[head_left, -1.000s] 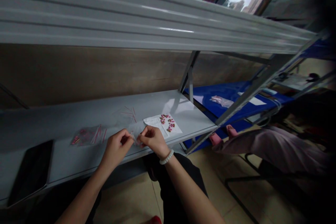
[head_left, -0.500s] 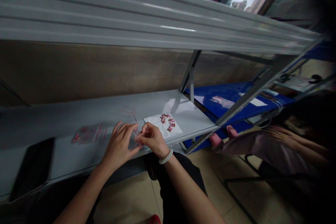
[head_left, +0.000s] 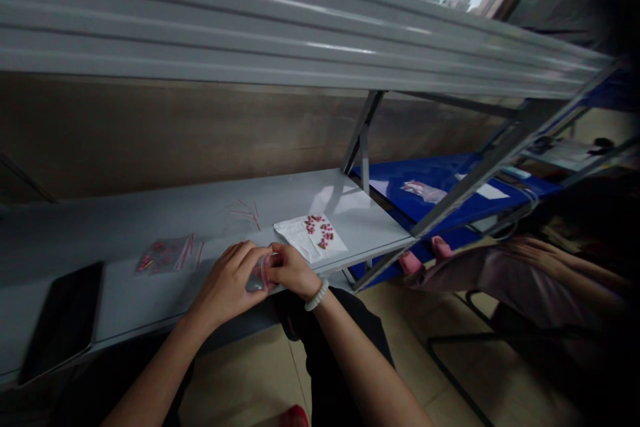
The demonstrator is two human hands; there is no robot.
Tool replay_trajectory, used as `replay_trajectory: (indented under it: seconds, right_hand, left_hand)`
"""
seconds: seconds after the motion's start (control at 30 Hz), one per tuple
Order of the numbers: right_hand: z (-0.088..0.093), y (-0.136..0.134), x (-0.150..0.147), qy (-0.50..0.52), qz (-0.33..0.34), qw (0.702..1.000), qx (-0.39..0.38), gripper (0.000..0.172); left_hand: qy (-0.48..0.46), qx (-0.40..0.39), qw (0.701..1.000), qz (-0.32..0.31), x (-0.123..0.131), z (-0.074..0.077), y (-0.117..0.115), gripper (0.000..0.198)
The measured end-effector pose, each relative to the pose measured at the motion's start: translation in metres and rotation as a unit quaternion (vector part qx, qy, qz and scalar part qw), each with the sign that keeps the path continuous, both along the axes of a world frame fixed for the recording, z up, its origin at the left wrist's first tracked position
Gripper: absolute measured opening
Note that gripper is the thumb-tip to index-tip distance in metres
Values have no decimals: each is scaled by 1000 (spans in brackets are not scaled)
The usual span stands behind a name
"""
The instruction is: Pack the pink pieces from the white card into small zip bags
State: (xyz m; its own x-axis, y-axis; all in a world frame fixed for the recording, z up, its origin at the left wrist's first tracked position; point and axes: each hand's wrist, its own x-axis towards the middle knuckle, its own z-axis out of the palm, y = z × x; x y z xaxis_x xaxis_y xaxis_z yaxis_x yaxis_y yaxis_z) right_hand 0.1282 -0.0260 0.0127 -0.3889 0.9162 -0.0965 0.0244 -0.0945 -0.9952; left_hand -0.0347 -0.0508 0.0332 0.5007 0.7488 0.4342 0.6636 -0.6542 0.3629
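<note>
My left hand (head_left: 227, 285) and my right hand (head_left: 293, 272) meet over the front edge of a grey metal shelf board (head_left: 320, 197). Both pinch a small clear plastic bag (head_left: 260, 273) between them. A white beaded bracelet (head_left: 317, 295) circles my right wrist. Just behind my right hand lies a white sheet (head_left: 310, 237) with small pink-red pieces on it. Thin pink strips (head_left: 247, 215) lie loose behind my hands. A clear bag of pink pieces (head_left: 167, 255) lies left of my left hand.
A black tablet (head_left: 60, 320) lies at the left of the board. A ribbed grey shelf (head_left: 250, 27) runs overhead, with a metal upright (head_left: 363, 140) at right. Beyond is a blue board (head_left: 425, 193). A co-worker's mauve sleeve (head_left: 530, 273) and hands are at right.
My left hand's fingers, spread before, have closed around the small bag. The bag now sits higher and clearer between my hands. The view has tilted slightly.
</note>
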Motion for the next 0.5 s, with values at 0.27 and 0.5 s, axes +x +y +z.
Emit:
replay_trajectory:
  seconds: [0.27,0.5]
  right_hand:
    - [-2,3,2,-93,-33,994,55,24]
    - [2,0,2,-119,-29,992,40,34]
  left_hand:
    - [14,-12,1000,-5,0,-4,2,50]
    - [-13,-9,1000,-11,5,-4,2,42]
